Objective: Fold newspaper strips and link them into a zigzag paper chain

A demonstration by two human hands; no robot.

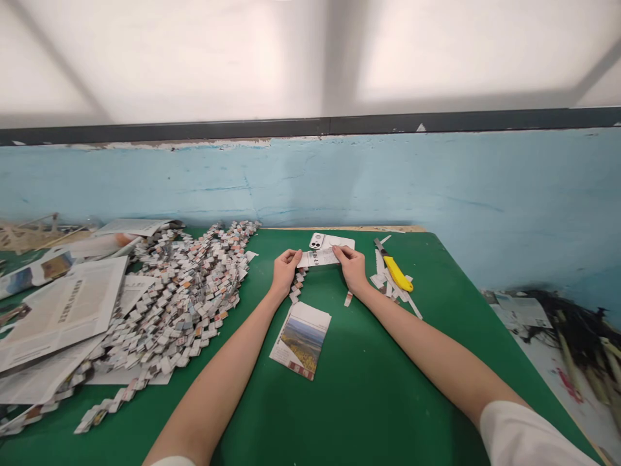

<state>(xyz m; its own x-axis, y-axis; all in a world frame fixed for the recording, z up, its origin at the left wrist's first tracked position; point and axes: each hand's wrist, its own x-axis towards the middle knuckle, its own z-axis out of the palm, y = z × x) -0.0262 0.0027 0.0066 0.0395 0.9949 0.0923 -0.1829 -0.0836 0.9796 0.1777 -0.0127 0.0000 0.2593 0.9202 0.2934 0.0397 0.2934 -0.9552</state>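
— Where does this single view look from?
— From the person's head, above the flat green table [378, 401], facing forward and down.
— How near?
— Close: two bare forearms [228, 372] run up from the bottom edge to the bare left hand [285, 270] and bare right hand [352, 268], near mid-frame.
— And beyond?
— Straight on, the pale blue painted wall [412, 175] and the bright white panel [194, 58]; at lower right, probably a pale floor [541, 356], though blur makes that uncertain.
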